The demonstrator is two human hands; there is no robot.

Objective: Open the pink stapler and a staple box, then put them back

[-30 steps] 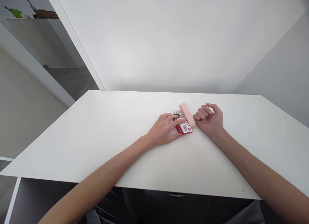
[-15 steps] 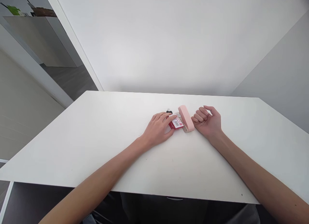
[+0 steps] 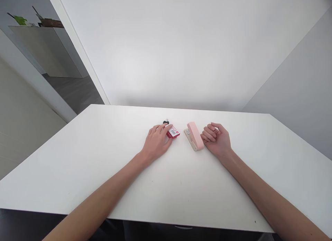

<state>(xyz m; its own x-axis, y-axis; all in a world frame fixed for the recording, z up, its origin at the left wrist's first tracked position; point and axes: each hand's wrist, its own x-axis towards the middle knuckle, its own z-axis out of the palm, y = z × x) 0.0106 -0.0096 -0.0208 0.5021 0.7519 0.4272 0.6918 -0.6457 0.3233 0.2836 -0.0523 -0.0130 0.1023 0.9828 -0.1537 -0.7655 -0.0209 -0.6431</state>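
My left hand [image 3: 157, 141] lies palm down on the white table, its thumb and fingers around a small red-and-white box [image 3: 173, 132] with a barcode label. Just behind the fingertips is a small black object with a shiny metal part [image 3: 166, 121], seemingly a binder clip. A pink stapler [image 3: 196, 136] with a cream base rests between the two hands, apart from the box. My right hand [image 3: 217, 139] lies on its side right beside the stapler. Its fingers are curled in, the little finger seems to touch the stapler, and nothing shows in the palm.
The white table [image 3: 166, 192] stands against a pale wall [image 3: 176, 54]. Its front edge runs just before my body. At the left, past the wall's edge, a grey cabinet [image 3: 46, 51] holds a green item and a brown item.
My left hand has slid left with the red-and-white box, opening a gap to the stapler. The black object has shifted left too. My right hand keeps its pose by the stapler.
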